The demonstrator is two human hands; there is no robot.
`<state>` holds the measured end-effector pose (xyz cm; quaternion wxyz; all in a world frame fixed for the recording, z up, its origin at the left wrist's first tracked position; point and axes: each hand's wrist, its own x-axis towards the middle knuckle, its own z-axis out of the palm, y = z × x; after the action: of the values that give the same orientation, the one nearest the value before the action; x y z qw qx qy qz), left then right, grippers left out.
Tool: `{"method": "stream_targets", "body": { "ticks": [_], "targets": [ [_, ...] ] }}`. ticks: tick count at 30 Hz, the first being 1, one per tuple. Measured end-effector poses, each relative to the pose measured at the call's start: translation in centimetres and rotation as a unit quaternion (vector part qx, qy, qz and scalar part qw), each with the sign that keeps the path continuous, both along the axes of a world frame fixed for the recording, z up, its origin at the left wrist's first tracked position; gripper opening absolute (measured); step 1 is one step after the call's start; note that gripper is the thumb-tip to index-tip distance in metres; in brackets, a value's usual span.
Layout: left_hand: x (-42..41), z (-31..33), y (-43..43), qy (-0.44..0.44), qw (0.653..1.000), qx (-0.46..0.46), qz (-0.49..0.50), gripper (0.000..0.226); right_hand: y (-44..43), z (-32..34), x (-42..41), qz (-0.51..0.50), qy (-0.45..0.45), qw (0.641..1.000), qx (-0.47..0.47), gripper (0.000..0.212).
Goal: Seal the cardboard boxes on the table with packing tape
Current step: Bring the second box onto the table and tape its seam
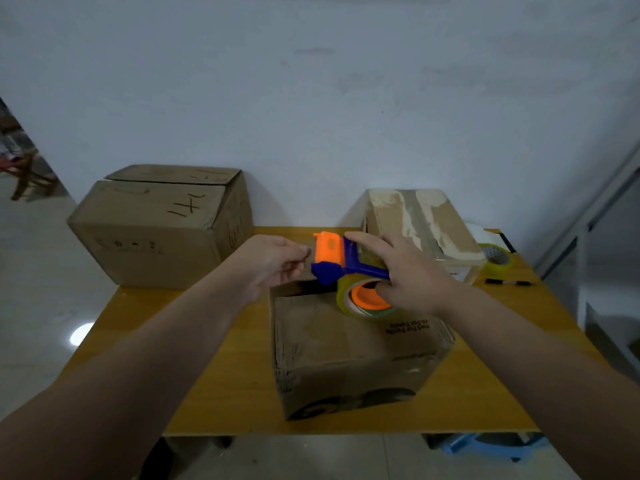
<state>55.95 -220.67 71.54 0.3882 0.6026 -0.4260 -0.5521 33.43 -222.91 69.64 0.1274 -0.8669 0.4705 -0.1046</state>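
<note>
A brown cardboard box (346, 351) stands in the middle of the yellow table (228, 375), its top flaps closed. Above its far edge my right hand (408, 271) grips an orange and blue tape dispenser (332, 261) loaded with a clear tape roll (349, 299). My left hand (273, 261) pinches the loose end of the tape at the dispenser's orange head. A larger box (156, 226) with black marker writing sits at the back left. A third box (422, 226) with torn paper and old tape on top stands at the back right.
A spare roll of clear tape (497, 259) lies at the table's right back corner, with a black marker pen (507, 282) in front of it. A white wall rises behind the table. A blue stool (491, 445) shows under the table's right front edge.
</note>
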Motion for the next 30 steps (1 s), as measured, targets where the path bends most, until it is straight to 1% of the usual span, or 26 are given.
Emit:
{"method": "stream_targets", "body": {
  "ticks": [2, 3, 5, 7, 9, 11, 13, 15, 17, 19, 21, 23, 24, 27, 30],
  "targets": [
    [0.7, 0.6, 0.0, -0.021, 1.0, -0.022, 0.002, 0.01, -0.2, 0.5, 0.7, 0.013, -0.021, 0.999, 0.044, 0.087],
    [1.2, 0.8, 0.0, -0.03, 0.999, -0.031, 0.005, 0.01, -0.4, 0.9, 1.1, 0.023, -0.024, 0.998, 0.047, 0.09],
    [2.2, 0.8, 0.1, -0.055, 0.998, -0.041, 0.007, 0.012, -0.9, 1.9, 2.0, 0.056, -0.003, 0.998, 0.014, 0.095],
    [3.1, 0.6, 0.5, -0.075, 0.996, -0.045, 0.004, 0.012, -1.4, 3.5, 3.0, 0.087, 0.029, 0.995, -0.042, 0.09],
    [4.6, 0.2, 0.9, -0.075, 0.996, -0.046, 0.013, 0.011, -2.0, 4.9, 3.2, 0.1, 0.055, 0.991, -0.067, 0.084],
    [6.9, -0.5, 1.4, -0.071, 0.995, -0.052, 0.042, 0.014, -2.6, 5.6, 2.1, 0.094, 0.088, 0.988, -0.085, 0.082],
    [9.1, -1.6, 2.1, -0.037, 0.995, -0.045, 0.077, 0.01, -3.1, 5.9, 0.8, 0.075, 0.133, 0.983, -0.104, 0.078],
    [9.7, -2.9, 2.3, -0.02, 0.994, -0.025, 0.108, 0.009, -3.4, 5.6, 0.6, 0.061, 0.169, 0.975, -0.126, 0.074],
    [9.0, -4.3, 2.0, -0.019, 0.986, -0.001, 0.164, 0.009, -3.6, 5.1, 1.6, 0.066, 0.213, 0.964, -0.146, 0.071],
    [7.9, -5.1, 2.1, -0.04, 0.981, 0.016, 0.189, 0.016, -3.7, 4.7, 2.8, 0.071, 0.251, 0.954, -0.15, 0.068],
    [7.1, -5.9, 2.5, -0.068, 0.981, 0.021, 0.181, 0.028, -3.8, 4.4, 3.5, 0.071, 0.27, 0.949, -0.149, 0.064],
    [6.4, -6.7, 2.9, -0.068, 0.98, 0.032, 0.187, 0.043, -3.9, 4.1, 4.2, 0.078, 0.278, 0.945, -0.151, 0.063],
    [6.2, -7.1, 2.9, -0.064, 0.977, 0.039, 0.198, 0.046, -3.9, 4.0, 4.6, 0.082, 0.283, 0.943, -0.153, 0.062],
    [6.1, -8.2, 2.6, -0.048, 0.974, 0.058, 0.215, 0.042, -4.3, 3.7, 5.5, 0.093, 0.289, 0.941, -0.151, 0.057],
    [6.2, -9.4, 2.1, -0.045, 0.971, 0.073, 0.223, 0.05, -4.6, 3.6, 5.9, 0.09, 0.299, 0.94, -0.14, 0.058]
  ]
}}
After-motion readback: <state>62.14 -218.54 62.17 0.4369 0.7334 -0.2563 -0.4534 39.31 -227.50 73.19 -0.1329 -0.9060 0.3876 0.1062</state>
